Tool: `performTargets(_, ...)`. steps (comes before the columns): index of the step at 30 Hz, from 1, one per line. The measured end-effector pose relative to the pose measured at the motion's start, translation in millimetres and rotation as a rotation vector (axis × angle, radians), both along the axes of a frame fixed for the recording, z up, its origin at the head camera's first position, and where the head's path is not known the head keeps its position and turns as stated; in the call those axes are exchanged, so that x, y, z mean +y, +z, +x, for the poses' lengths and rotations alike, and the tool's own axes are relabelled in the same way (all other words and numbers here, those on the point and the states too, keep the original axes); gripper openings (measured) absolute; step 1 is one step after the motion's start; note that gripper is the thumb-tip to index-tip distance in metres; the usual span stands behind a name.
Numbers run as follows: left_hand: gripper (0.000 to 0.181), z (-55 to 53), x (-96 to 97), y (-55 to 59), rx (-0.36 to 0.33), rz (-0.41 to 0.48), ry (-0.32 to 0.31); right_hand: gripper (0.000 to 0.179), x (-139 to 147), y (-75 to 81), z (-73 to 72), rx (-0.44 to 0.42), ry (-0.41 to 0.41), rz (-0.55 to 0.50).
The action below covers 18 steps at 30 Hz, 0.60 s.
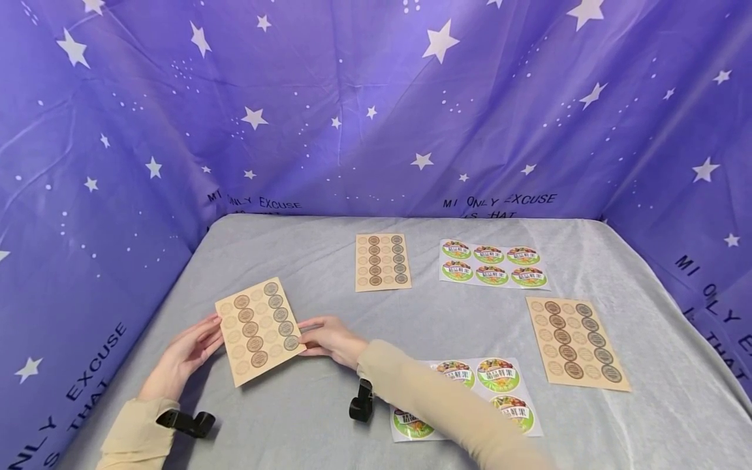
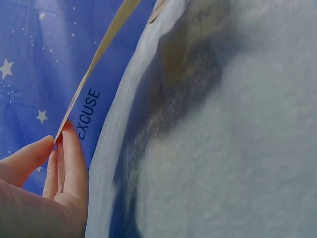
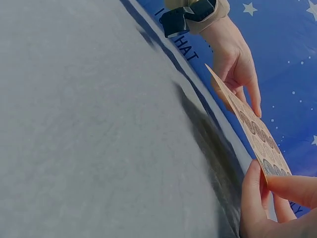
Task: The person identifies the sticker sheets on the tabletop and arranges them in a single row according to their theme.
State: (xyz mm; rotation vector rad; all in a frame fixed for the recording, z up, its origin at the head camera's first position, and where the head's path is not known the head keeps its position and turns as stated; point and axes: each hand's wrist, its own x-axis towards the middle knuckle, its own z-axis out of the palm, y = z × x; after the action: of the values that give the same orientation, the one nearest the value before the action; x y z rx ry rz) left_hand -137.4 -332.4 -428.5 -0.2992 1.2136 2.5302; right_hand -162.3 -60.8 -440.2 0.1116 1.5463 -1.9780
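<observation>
Both hands hold one kraft-paper sticker sheet (image 1: pixel 259 331) at the left of the table, raised above the cloth, its shadow falling below in both wrist views. The sheet carries columns of round stickers, some brown, some grey, some pale. My left hand (image 1: pixel 187 356) pinches its left edge between thumb and fingers, as the left wrist view shows at the sheet's edge (image 2: pixel 81 84). On the opposite edge, my right hand (image 1: pixel 331 341) pinches the sheet with the thumb on the printed face; in the right wrist view that hand (image 3: pixel 277 203) grips near a grey sticker.
Another kraft sticker sheet (image 1: pixel 384 262) lies at the back middle, beside a fruit-label sheet (image 1: pixel 495 264). A third kraft sheet (image 1: pixel 578 344) is at the right. The right forearm passes over a second fruit-label sheet (image 1: pixel 525 378). Purple star-print curtains (image 1: pixel 376 111) surround the grey-clothed table (image 1: pixel 470 326).
</observation>
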Motion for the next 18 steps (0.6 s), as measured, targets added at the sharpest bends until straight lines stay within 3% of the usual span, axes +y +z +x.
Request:
performTargets(8, 0.037, -1.4, -9.1, -0.7, -0.013, -0.025, 0.01, 0.031, -12, -0.1, -0.6, 0.021, -0.055, 0.009)
performTargets(18, 0.041, -13.7, -17.2, 0.2, -0.035, -0.082, 0.012, 0.029, -28, -1.8, -1.5, 0.052, -0.129, 0.028)
